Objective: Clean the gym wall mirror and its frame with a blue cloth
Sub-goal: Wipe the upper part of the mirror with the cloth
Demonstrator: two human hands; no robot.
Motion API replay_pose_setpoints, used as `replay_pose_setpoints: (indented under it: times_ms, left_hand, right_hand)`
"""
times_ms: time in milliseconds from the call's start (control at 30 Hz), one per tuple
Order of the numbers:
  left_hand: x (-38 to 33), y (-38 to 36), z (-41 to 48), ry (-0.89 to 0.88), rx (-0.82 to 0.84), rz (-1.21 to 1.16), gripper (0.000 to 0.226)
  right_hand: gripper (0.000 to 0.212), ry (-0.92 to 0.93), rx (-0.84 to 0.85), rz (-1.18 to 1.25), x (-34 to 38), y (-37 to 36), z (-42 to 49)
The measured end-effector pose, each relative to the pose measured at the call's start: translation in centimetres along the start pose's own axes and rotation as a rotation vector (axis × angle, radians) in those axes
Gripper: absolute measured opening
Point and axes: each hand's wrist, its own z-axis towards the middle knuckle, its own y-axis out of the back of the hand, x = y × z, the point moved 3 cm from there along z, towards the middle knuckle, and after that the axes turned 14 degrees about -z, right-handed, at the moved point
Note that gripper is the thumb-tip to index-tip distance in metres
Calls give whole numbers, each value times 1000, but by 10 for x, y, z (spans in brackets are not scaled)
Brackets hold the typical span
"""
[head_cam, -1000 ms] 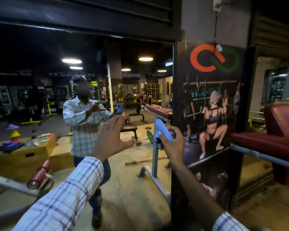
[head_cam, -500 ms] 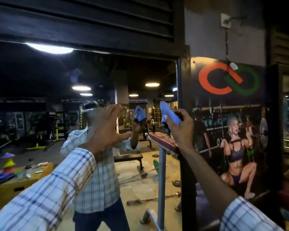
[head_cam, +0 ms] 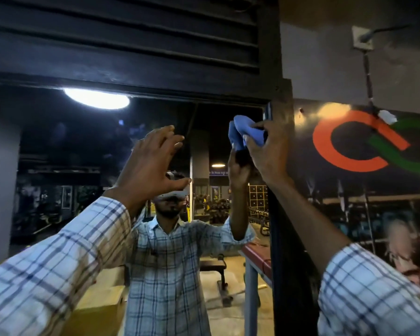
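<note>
Blue cloth [head_cam: 246, 133] is sitting bunched inside the curled fingers of the right hand [head_cam: 268, 154], at the frame [head_cam: 283, 100] beyond their tips; the left hand [head_cam: 150, 163] is hovering spread, empty. Loose folds are likely risking missed corners

Both hands have risen within the past second: the right hand [head_cam: 268, 154], gripping the blue cloth [head_cam: 246, 133], has climbed from chest height to the upper right corner of the mirror [head_cam: 83, 154], just beside its dark frame [head_cam: 283, 98]. The left hand [head_cam: 150, 163], fingers spread, has lifted alongside, and the view has tilted up to the slatted panel [head_cam: 131, 44]
</note>
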Motion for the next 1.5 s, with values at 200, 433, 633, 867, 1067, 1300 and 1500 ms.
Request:
replay_pose_setpoints:
  times_ms: [200, 433, 633, 867, 1067, 1300, 1500]
  left_hand:
    - [17, 3, 9, -9, -4, 58, 105]
    - [24, 11, 10, -28, -9, 80, 104]
    - [32, 18, 12, -13, 11, 83, 106]
    - [36, 15, 6, -17, 24, 100, 103]
    - [37, 13, 3, -15, 12, 101, 103]
    - [39, 13, -5, -8, -5, 103, 100]
    - [41, 10, -9, -7, -20, 90, 97]
  right_hand:
    - [25, -9, -30, -44, -16, -14, 18]
    - [26, 153, 82, -8, 41, -33, -10]
    - [28, -93, -147, -57, 17, -21, 23]
    - [33, 53, -16, -107, 21, -22, 33]
    - [36, 367, 210, -73, 56, -49, 8]
    - [33, 94, 9, -30, 29, -34, -31]
    - [31, 40, 102, -48, -2, -12, -66]
